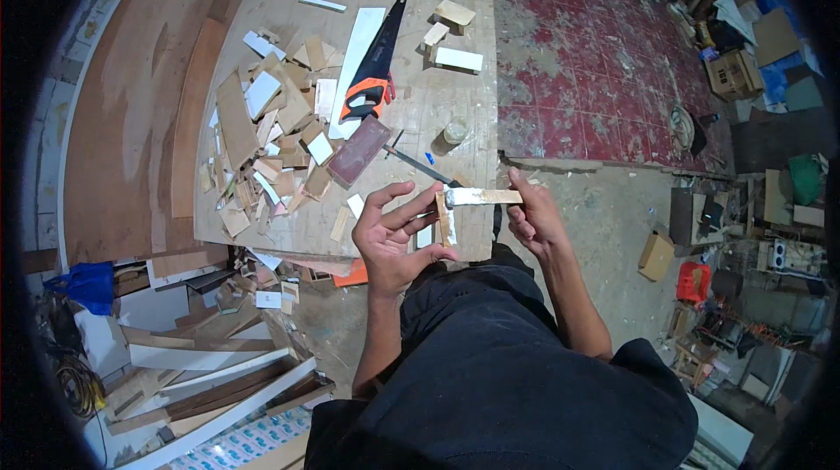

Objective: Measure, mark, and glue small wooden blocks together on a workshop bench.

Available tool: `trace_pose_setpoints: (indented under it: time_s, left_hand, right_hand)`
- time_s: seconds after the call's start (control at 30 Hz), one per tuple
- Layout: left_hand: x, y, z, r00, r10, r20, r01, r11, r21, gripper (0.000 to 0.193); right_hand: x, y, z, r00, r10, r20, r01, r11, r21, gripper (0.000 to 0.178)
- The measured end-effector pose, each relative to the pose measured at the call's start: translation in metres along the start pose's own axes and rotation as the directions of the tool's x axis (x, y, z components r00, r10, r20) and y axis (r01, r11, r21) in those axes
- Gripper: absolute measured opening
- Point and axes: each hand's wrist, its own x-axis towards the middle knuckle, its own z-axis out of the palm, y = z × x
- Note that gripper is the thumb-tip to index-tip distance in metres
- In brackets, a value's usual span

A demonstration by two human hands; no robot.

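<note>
Above the table's near edge, my left hand [394, 242] grips a small wood block [444, 223] between thumb and fingers. White paste coats one face of that block. My right hand [538, 223] pinches the end of a flat wooden strip [499, 197] whose other end is white. That white end meets the top of the block; whether they are joined I cannot tell. Just beyond the hands lie a dark metal file [418, 164], a reddish-brown rectangular block [360, 151] and a small blue piece [430, 157]. A small jar [455, 130] stands nearby.
A handsaw [376, 63] with an orange and black handle rests on a white strip [362, 37]. Wood offcuts [262, 95] heap up at the table's left, and several small blocks [458, 59] sit at its far right. Boards and scraps [201, 356] crowd the lower left floor.
</note>
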Motion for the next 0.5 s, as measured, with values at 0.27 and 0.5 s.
trace_pose_setpoints:
  time_s: [0.27,0.5]
  left_hand:
    - [0.003,-0.004,0.002,0.998,-0.023,-0.051,0.024,0.999,0.028,0.091]
    - [0.006,-0.001,0.007,0.999,0.024,-0.028,-0.024,0.999,0.023,0.085]
  right_hand:
    - [-0.016,-0.003,-0.009,1.000,-0.002,0.021,-0.001,0.994,0.105,0.038]
    - [-0.018,0.006,-0.010,0.998,-0.004,-0.065,0.001,0.999,-0.049,0.041]
